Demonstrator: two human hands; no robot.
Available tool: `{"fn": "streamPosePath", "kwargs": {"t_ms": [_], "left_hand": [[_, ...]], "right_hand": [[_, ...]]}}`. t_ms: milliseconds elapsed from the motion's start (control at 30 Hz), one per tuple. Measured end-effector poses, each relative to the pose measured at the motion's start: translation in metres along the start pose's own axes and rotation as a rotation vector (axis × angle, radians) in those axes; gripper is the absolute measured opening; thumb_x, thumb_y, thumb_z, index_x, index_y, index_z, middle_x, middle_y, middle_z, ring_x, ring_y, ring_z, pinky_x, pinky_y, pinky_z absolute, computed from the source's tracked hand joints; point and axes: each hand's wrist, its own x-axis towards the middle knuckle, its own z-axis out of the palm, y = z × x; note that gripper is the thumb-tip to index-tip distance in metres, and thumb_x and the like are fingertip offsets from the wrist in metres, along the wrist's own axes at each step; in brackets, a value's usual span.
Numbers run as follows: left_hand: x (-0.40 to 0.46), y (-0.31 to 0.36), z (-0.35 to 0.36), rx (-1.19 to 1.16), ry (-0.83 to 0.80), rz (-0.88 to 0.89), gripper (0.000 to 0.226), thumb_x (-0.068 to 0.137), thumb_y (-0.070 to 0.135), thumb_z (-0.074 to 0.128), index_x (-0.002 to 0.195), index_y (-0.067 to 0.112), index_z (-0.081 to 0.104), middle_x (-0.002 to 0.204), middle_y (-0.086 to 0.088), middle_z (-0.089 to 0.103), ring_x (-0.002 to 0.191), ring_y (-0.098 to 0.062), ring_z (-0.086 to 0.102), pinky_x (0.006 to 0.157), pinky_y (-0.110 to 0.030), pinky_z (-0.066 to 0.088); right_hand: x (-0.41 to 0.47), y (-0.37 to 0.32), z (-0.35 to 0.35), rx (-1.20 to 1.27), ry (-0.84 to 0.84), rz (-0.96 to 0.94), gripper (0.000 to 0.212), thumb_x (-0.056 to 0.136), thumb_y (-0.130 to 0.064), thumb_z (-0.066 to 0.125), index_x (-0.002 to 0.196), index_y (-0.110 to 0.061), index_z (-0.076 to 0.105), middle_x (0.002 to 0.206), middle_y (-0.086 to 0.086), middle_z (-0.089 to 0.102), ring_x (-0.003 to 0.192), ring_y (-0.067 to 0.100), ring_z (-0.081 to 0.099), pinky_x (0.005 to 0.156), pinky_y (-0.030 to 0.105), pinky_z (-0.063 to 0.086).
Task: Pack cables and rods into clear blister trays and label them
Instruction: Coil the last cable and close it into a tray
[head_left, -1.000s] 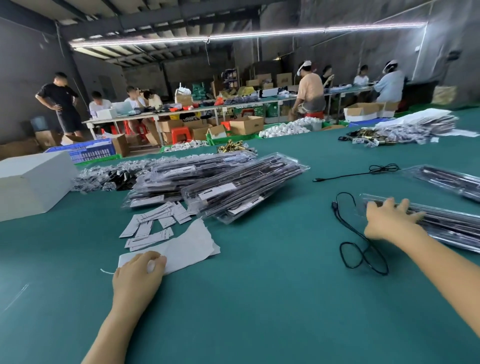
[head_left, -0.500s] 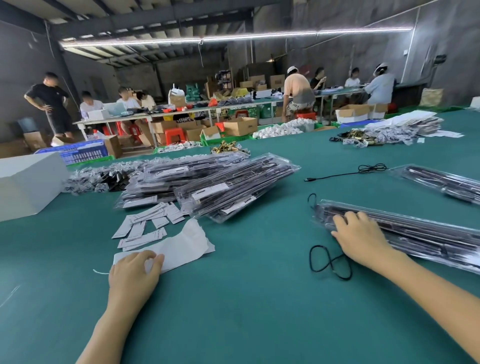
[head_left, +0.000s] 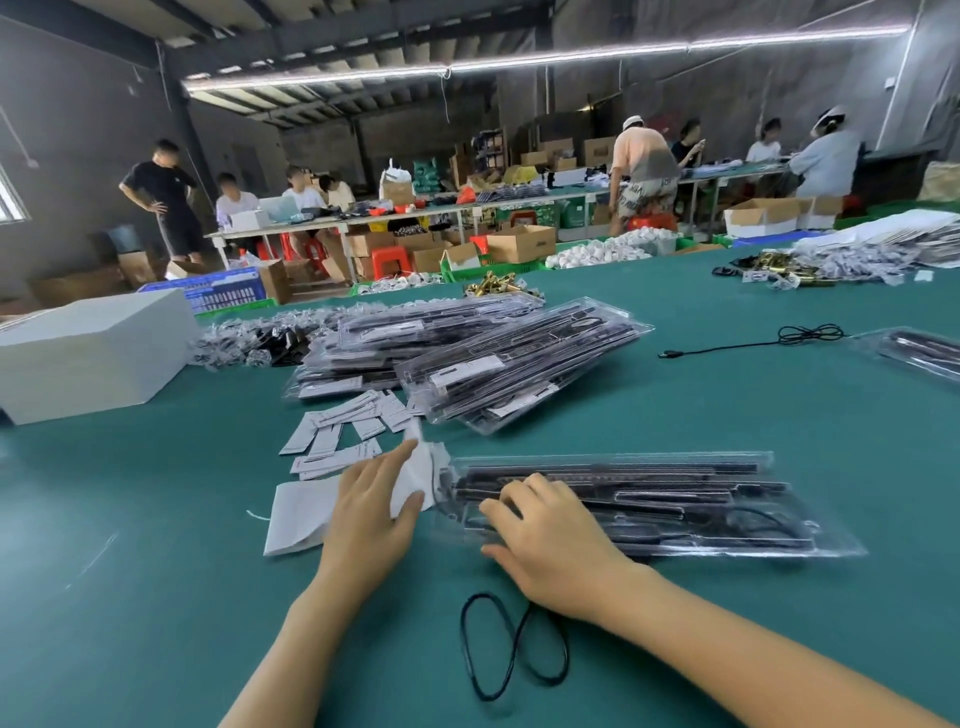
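Since a second ago we have dragged the blister tray (head_left: 649, 501) in from the right, so it now lies straight ahead of us on the green table (head_left: 727, 649), its near end almost touching the white backing sheet (head_left: 306, 512). Our right hand (head_left: 550, 545) rests flat on that end with fingers spread and relaxed, gripping nothing, only pressing the clear lid down over the black rods and cable inside. Our left hand (head_left: 371, 512) has come up over the sheet; finger and thumb appear to hold its raised right edge, though we cannot tell whether a label is already peeled free.

To do this well, we judge, we keep the right palm steady so the light tray cannot skate on the cloth, peel slowly so the sticker does not curl onto itself, and lay it flat on the lid in one pass, smoothing outward. A loose black cable (head_left: 511, 649) lies looped just under our right wrist; we should avoid snagging it. Finished trays (head_left: 509, 364) and cut labels (head_left: 337, 431) sit beyond.
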Motion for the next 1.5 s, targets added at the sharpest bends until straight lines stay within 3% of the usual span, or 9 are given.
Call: {"fn": "streamPosePath", "kwargs": {"t_ms": [200,333,567,667,833,1000,1133,1333,1500], "left_hand": [[0.0,-0.007,0.004,-0.14,-0.038,-0.043,0.03,0.092,0.006,0.056,0.111,0.026,0.069,0.12,0.014,0.052,0.112,-0.012,0.039,0.099,-0.029,0.032],[0.001,-0.001,0.004,-0.173,0.009,-0.229,0.01,0.092,0.031,0.059,0.1,0.033,0.064,0.092,0.011,0.055,0.087,-0.01,0.054,0.073,-0.021,0.04],[0.0,0.01,0.003,-0.458,-0.199,-0.429,0.037,0.094,0.01,0.049,0.12,0.036,0.051,0.085,-0.003,0.071,0.05,-0.008,0.057,0.05,-0.023,0.048],[0.0,0.013,0.002,-0.591,-0.195,-0.487,0.047,0.092,0.0,0.046,0.123,0.036,0.047,0.095,-0.01,0.069,0.055,-0.02,0.06,0.055,-0.031,0.055],[0.0,0.016,0.0,-0.871,-0.175,-0.613,0.035,0.093,0.0,0.056,0.124,0.013,0.052,0.096,-0.018,0.067,0.073,-0.03,0.07,0.062,-0.029,0.057],[0.003,0.02,0.0,-1.194,-0.135,-0.71,0.035,0.092,-0.003,0.057,0.122,0.016,0.057,0.097,-0.019,0.071,0.069,-0.022,0.069,0.06,-0.024,0.056],[0.005,0.026,0.001,-1.379,-0.14,-0.733,0.038,0.089,-0.004,0.059,0.123,0.012,0.058,0.087,-0.017,0.07,0.068,-0.021,0.066,0.064,-0.023,0.058],[0.005,0.043,-0.001,-0.942,-0.076,-0.473,0.046,0.09,0.007,0.048,0.122,0.038,0.06,0.096,0.001,0.052,0.079,-0.003,0.056,0.075,-0.021,0.046],[0.002,0.033,-0.004,-0.48,-0.117,-0.195,0.057,0.083,-0.003,0.055,0.116,0.044,0.053,0.131,0.015,0.04,0.124,-0.006,0.033,0.098,-0.024,0.032]], "right_hand": [[-0.002,0.004,0.0,0.133,0.024,-0.091,0.041,0.092,-0.046,0.05,0.103,-0.009,0.064,0.098,0.004,0.065,0.089,0.024,0.059,0.078,0.037,0.052],[-0.004,0.012,0.0,0.251,0.024,-0.053,0.042,0.087,-0.048,0.061,0.103,-0.009,0.064,0.103,0.002,0.066,0.095,0.022,0.059,0.084,0.037,0.051],[-0.013,0.027,-0.007,0.232,-0.041,-0.04,0.044,0.08,-0.03,0.064,0.121,-0.014,0.062,0.124,0.006,0.06,0.113,0.025,0.056,0.094,0.039,0.048],[-0.014,0.033,-0.008,0.132,-0.177,0.015,0.058,0.082,-0.025,0.051,0.14,-0.018,0.044,0.138,0.004,0.047,0.126,0.024,0.042,0.103,0.037,0.038],[-0.012,0.031,-0.009,0.085,-0.124,0.003,0.051,0.079,-0.015,0.052,0.13,-0.013,0.053,0.124,0.005,0.055,0.112,0.027,0.049,0.087,0.036,0.043],[-0.013,0.037,-0.013,0.086,0.075,0.034,0.035,0.06,-0.003,0.065,0.096,-0.007,0.065,0.091,0.006,0.065,0.082,0.029,0.061,0.066,0.039,0.052],[-0.011,0.031,-0.009,-0.048,0.236,0.05,0.046,0.054,0.003,0.072,0.099,-0.007,0.068,0.088,0.008,0.064,0.074,0.028,0.06,0.058,0.038,0.051],[-0.012,0.04,-0.008,0.002,0.498,0.051,0.033,0.066,0.006,0.076,0.095,-0.009,0.074,0.087,0.003,0.069,0.076,0.025,0.065,0.067,0.034,0.051],[-0.012,0.053,-0.015,0.037,0.598,0.045,0.02,0.078,-0.005,0.07,0.097,-0.009,0.075,0.088,0.002,0.071,0.08,0.023,0.066,0.07,0.034,0.051]]}}
